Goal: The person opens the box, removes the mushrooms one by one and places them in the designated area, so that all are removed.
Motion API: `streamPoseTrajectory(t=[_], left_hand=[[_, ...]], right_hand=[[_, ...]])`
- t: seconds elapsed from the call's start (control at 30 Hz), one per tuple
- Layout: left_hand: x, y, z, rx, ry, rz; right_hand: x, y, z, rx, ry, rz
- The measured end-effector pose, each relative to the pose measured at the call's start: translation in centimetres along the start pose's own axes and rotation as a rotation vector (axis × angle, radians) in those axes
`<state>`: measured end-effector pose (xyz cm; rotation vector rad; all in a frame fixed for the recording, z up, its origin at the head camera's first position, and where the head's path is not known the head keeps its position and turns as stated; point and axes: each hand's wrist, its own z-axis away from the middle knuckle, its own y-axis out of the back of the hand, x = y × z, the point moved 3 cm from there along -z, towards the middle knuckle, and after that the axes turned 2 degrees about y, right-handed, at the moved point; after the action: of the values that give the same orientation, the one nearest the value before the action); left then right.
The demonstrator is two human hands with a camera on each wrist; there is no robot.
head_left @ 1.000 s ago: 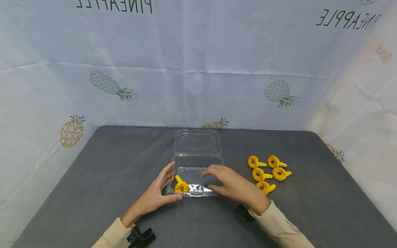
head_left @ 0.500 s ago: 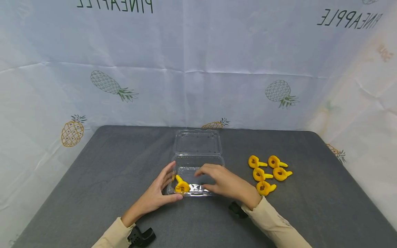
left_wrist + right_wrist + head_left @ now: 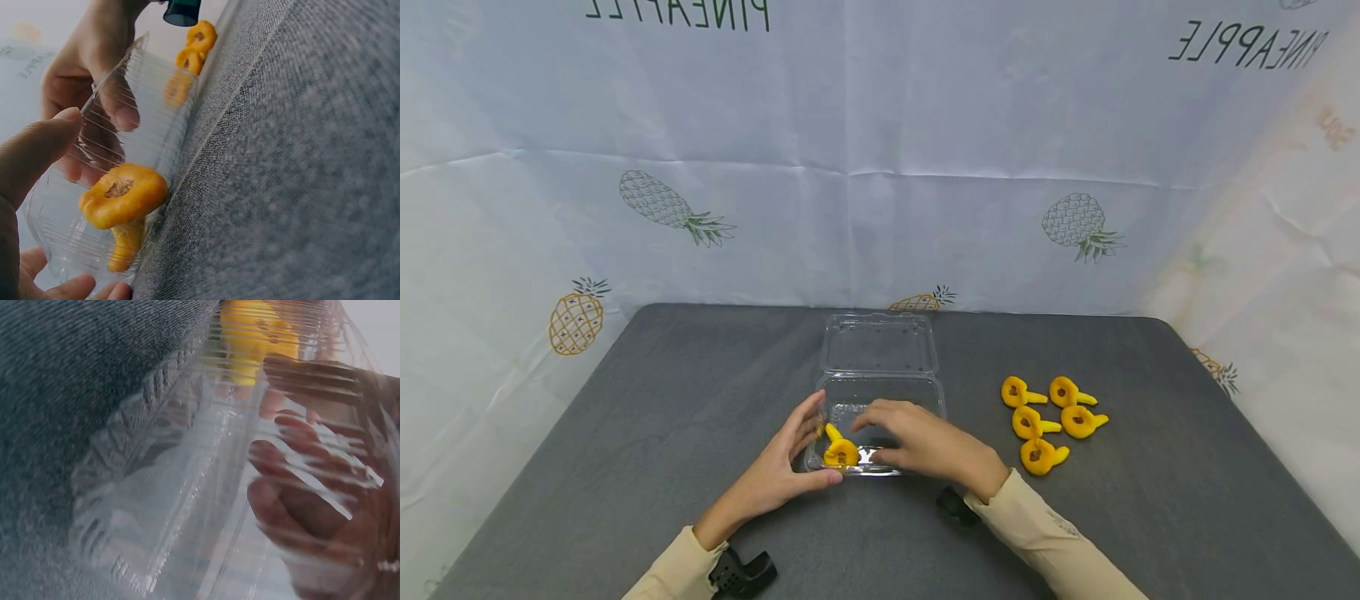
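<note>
A clear plastic clamshell container (image 3: 913,389) lies with its lid (image 3: 880,346) folded back. One yellow mushroom (image 3: 841,453) with a brown-centred cap sits in its near left corner. My left hand (image 3: 777,471) holds that corner, thumb on the front edge and fingers along the left side. Over the base hovers my right hand (image 3: 917,435), its fingers loosely bent, just right of the mushroom and with nothing between them. Through the wall, the left wrist view shows the mushroom's cap and stem (image 3: 127,244). In the right wrist view, the plastic blurs the fingers (image 3: 275,509).
Several more yellow mushrooms (image 3: 1040,457) lie grouped on the grey table (image 3: 700,375) to the right of the container. A white curtain (image 3: 850,233) with pineapple prints hangs behind the table's back edge.
My right hand has shifted left across the container, closer to the mushroom inside. My left hand, the container and the mushrooms have stayed in place.
</note>
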<state>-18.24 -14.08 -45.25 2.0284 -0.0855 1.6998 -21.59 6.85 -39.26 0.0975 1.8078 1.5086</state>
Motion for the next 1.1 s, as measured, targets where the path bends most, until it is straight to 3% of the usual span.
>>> streamPoseTrajectory(t=[0.23, 0.57, 1.1], left_hand=[[0.0, 0.1, 0.1, -0.006, -0.012, 0.009], [0.3, 0.0, 0.0, -0.009, 0.031, 0.039], [0.1, 0.0, 0.0, -0.008, -0.01, 0.012]], right_hand=[[-0.3, -0.3, -0.7, -0.016, 0.028, 0.007], [-0.3, -0.7, -1.6, -0.038, 0.076, 0.014], [-0.4, -0.8, -1.9, -0.055, 0.1, -0.072]])
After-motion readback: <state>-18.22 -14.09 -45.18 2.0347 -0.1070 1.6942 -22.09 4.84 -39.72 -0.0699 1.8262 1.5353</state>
